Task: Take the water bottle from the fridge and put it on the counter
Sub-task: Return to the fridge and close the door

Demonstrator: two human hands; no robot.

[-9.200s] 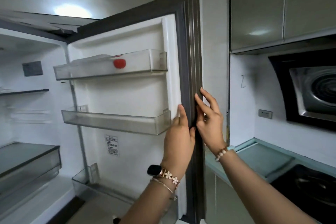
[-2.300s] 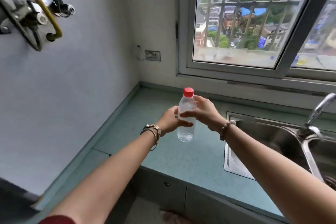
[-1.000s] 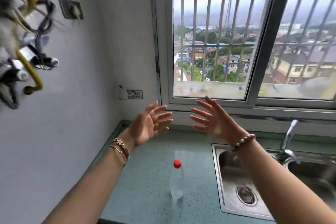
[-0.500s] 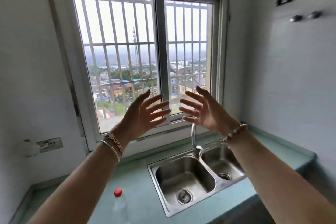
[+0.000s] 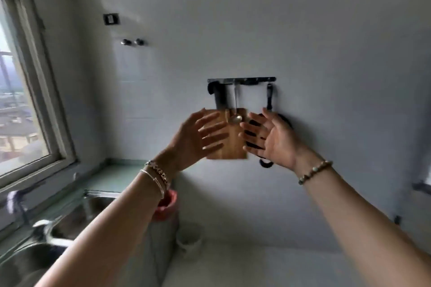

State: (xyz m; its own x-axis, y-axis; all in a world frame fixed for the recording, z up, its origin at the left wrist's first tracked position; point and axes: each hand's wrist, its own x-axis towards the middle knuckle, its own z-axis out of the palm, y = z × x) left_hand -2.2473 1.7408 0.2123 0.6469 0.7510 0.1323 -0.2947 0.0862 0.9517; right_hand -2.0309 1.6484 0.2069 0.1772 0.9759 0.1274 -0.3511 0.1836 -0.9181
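My left hand (image 5: 198, 137) and my right hand (image 5: 272, 140) are raised side by side at chest height, palms facing each other, fingers spread, holding nothing. They float in front of a white wall. The water bottle and the fridge are out of view. A strip of green counter (image 5: 112, 177) shows at the left under the window.
A wall rack (image 5: 241, 80) carries a wooden cutting board (image 5: 231, 147), a ladle and black utensils behind my hands. A steel sink (image 5: 70, 219) with a tap (image 5: 16, 202) lies at lower left under the window (image 5: 21, 100). A red cup-like object (image 5: 166, 205) sits beside my left forearm.
My view has swung right, from the window and sink to the side wall. The bottle has dropped out of view. Both hands stay raised and empty.
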